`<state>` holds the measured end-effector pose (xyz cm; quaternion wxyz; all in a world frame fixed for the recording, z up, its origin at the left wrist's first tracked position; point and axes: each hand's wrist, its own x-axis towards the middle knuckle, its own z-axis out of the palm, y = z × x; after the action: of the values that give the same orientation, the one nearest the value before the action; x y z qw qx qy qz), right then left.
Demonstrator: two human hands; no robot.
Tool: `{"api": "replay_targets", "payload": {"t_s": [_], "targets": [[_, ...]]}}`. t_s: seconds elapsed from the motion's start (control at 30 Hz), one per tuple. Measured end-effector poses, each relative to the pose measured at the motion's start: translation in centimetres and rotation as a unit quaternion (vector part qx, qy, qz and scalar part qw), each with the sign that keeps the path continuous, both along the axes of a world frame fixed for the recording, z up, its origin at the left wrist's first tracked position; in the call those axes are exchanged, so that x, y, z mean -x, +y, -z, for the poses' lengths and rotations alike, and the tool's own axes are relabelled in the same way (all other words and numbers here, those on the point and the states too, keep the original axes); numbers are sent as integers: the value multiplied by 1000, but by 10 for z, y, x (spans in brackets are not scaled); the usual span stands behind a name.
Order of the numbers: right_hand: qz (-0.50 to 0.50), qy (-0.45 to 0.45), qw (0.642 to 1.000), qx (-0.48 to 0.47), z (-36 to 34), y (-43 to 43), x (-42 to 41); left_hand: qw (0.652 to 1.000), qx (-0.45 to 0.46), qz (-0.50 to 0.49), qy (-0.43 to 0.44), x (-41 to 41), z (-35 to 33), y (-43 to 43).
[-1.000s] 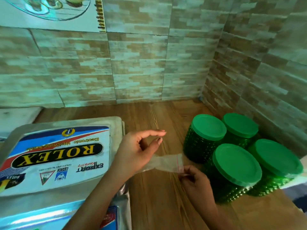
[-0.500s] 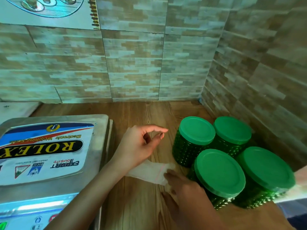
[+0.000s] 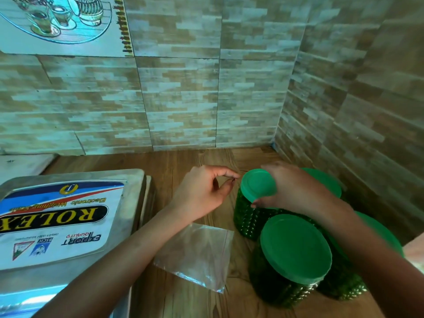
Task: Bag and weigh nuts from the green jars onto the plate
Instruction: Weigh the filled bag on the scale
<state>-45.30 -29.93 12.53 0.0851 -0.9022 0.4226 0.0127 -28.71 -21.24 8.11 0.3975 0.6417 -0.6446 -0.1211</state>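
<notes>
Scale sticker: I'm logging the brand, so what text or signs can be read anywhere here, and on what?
"ROLEX": sticker on the weighing scale, upside down.
"Electronic Weighing Scale": same sticker, blurry.
"EXPORT Quality": same sticker.
"BSCIC": small logo there.
"J": yellow badge there.
Fine print under "ROLEX": too small to read.
No text on the green jars or the bag.

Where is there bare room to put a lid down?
Bare wood lies beyond the left hand, between the scale, the wall and the jars. A strip this side of the bag, beside the scale, is bare too. The right corner is crowded: four jars, the right hand gripping one lid.
</notes>
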Motion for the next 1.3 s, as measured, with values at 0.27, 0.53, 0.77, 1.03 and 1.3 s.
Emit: {"api": "replay_targets", "payload": {"t_s": [0.27,0.53,0.77,1.03,1.3], "targets": [[2,6,999,-44,21,-32,-17,997,6,16,-79,-8,4,-13],[-83,-141,979,-121,46,-34,-41,991,83,-24,-99,-13,21,-27],[-71,-208,934,-282,59,-56,-24,983,9,44,-179,-30,32,-46],[-60,-206,927,-309,79,-65,-20,905,-37,156,-394,-44,34,-69],[-29,-260,914,-310,98,-74,-19,915,17,132,-380,-42,49,-73]]}}
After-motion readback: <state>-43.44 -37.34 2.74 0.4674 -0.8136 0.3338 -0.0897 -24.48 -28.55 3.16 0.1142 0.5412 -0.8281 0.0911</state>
